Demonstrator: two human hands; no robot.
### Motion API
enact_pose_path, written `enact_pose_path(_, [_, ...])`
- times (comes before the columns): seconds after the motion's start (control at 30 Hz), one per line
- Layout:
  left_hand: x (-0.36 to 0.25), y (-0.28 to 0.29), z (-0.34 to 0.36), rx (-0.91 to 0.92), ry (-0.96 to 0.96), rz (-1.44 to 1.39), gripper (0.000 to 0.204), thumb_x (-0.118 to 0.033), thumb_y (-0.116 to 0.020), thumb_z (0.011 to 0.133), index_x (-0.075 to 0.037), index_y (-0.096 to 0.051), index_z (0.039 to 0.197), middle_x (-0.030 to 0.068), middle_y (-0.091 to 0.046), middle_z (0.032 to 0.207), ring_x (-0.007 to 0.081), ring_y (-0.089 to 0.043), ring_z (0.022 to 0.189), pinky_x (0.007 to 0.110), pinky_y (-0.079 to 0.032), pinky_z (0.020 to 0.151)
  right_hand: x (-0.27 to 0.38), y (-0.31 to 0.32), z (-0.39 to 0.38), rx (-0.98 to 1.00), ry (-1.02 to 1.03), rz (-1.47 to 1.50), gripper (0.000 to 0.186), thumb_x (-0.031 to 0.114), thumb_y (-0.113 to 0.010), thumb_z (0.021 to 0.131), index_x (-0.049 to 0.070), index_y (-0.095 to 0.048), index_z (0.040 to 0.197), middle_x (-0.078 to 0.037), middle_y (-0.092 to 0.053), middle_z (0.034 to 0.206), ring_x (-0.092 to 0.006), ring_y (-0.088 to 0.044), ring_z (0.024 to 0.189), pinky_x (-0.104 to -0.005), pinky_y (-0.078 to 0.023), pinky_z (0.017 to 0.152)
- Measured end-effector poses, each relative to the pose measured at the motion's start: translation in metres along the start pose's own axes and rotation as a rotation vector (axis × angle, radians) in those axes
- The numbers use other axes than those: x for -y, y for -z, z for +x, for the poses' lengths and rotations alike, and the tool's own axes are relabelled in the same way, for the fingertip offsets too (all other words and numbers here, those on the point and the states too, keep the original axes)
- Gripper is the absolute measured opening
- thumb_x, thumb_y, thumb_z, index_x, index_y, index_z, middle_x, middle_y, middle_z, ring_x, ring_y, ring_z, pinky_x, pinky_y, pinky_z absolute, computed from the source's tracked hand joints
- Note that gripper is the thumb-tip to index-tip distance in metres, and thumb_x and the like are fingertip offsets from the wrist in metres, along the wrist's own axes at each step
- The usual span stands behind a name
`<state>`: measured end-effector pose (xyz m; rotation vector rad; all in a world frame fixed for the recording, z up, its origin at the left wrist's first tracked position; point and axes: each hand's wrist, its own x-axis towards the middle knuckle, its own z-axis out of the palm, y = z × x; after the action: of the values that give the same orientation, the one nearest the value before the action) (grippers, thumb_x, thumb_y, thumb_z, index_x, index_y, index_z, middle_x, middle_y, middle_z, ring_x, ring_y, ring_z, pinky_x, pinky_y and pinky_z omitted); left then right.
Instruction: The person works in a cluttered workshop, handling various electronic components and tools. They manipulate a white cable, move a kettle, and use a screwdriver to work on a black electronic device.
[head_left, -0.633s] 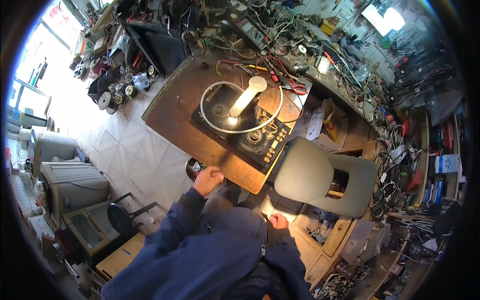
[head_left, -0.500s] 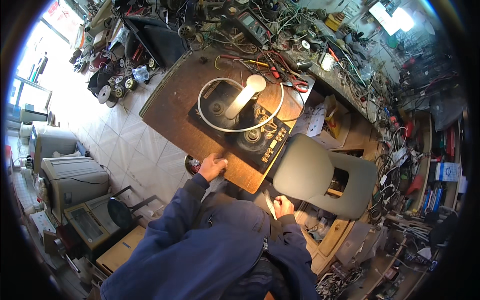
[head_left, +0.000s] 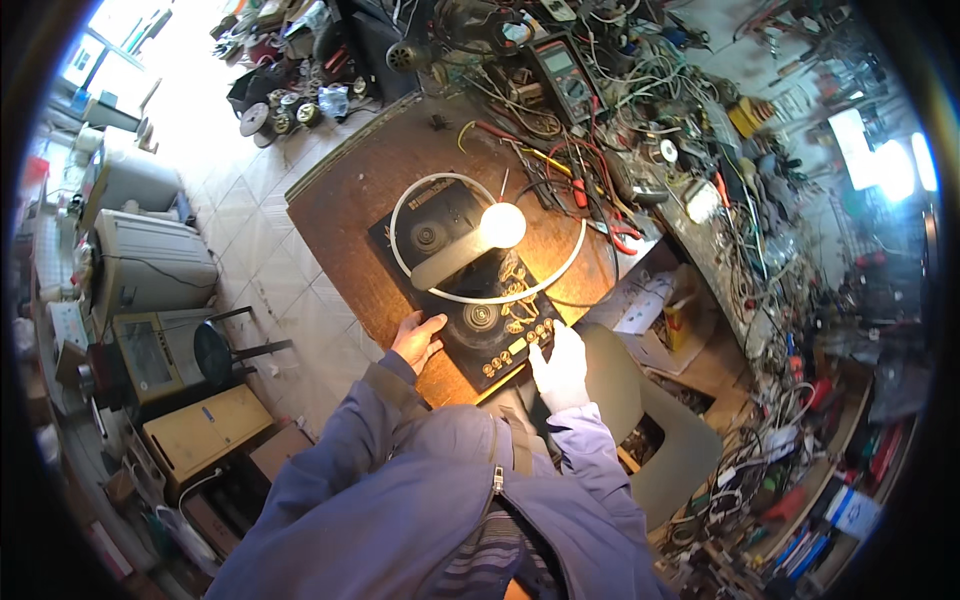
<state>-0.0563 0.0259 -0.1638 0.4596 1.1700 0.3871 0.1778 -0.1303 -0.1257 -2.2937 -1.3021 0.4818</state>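
A flat black cooktop panel (head_left: 450, 335) with two round cooking rings and gold control markings lies slanted on the brown wooden table (head_left: 345, 185). My left hand (head_left: 415, 342) is open at the table's near edge, its thumb and fingers apart, beside the panel's left side. At the control end on the right, my right hand (head_left: 562, 372) has its fingers closed about the panel's edge; strong light bleaches out their detail. Above the panel, a lit lamp (head_left: 503, 226) stretches out, and its white curved ring (head_left: 397, 225) loops round over it.
To the right of my right hand stands a grey-green chair (head_left: 665, 455). Pliers with red handles (head_left: 625, 238), test leads and a multimeter (head_left: 568, 80) lie at the far right among tangled wires. Wire spools (head_left: 257, 122) sit on the tiled floor at far left.
My right hand has risen from beside the chair to the panel's control end. My left hand stays at the table edge, thumb now near the panel. The whole view has turned.
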Motion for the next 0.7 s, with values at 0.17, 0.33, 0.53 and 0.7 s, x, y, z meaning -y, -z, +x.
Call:
enact_pose_path(0.17, [-0.002, -0.022, -0.007, -0.082, -0.075, -0.018, 0.054, -0.023, -0.069, 0.092, -0.003, -0.045, 0.136, 0.0079, -0.059, 0.128, 0.0207, -0.057, 0.116, 0.042, -0.046, 0.097, -0.024, 0.001, 0.031, 0.107, 0.036, 0.201, 0.057, 0.025, -0.071, 0.085, -0.003, -0.052, 0.132, -0.025, -0.056, 0.126, -0.0391, -0.052, 0.120, -0.0449, -0.041, 0.105])
enact_pose_path(0.33, [-0.001, -0.032, -0.017, -0.193, -0.196, 0.159, 0.046, -0.032, -0.070, 0.091, -0.003, -0.054, 0.123, 0.0044, -0.063, 0.104, 0.0119, -0.058, 0.080, 0.026, -0.044, 0.064, -0.023, 0.009, 0.046, 0.194, 0.058, 0.319, 0.058, 0.020, -0.073, 0.083, -0.004, -0.051, 0.131, -0.026, -0.057, 0.124, -0.0390, -0.054, 0.118, -0.0437, -0.043, 0.104])
enact_pose_path(0.53, [-0.012, -0.038, -0.055, -0.309, -0.344, 0.258, 0.030, -0.028, -0.069, 0.091, -0.004, -0.061, 0.109, -0.0021, -0.064, 0.085, 0.0032, -0.052, 0.059, 0.020, -0.036, 0.047, -0.020, -0.008, 0.048, 0.309, 0.088, 0.449, 0.051, 0.016, -0.072, 0.081, -0.003, -0.057, 0.126, -0.024, -0.061, 0.118, -0.0363, -0.060, 0.108, -0.0419, -0.048, 0.096])
enact_pose_path(0.7, [-0.007, -0.046, -0.089, -0.353, -0.458, 0.016, 0.035, -0.026, -0.074, 0.088, 0.000, -0.061, 0.107, 0.0025, -0.066, 0.092, 0.0077, -0.060, 0.069, 0.022, -0.047, 0.054, -0.015, -0.022, 0.050, 0.418, 0.132, 0.453, 0.049, 0.020, -0.071, 0.082, -0.001, -0.060, 0.125, -0.023, -0.062, 0.114, -0.0358, -0.061, 0.105, -0.0408, -0.049, 0.093])
